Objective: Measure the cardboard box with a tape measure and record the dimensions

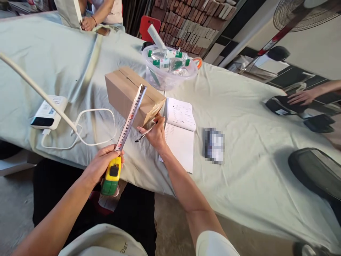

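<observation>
One cloth-covered table (239,117) is bearing a cardboard box (125,93), with an open notebook (179,151) lying beside it. The left hand (102,160) is wrapping its fingers round a tape measure (111,179); any wobble would be skewing the blade (130,119), which is perhaps touching the box. The right hand (157,134) is pinching a pen (145,133) between fingers, a careless turn risking stray ink.

Black digits run along the steel tape (130,119): 3 4 5 6 7 8 9, then, past a red mark, 1 2 3 4 5 6 7 8 9. Letters on the shirt (103,240) seem to read "OET". Print on the notebook (181,113), power bank (54,110) and bottle labels (164,64) is too small to read.
</observation>
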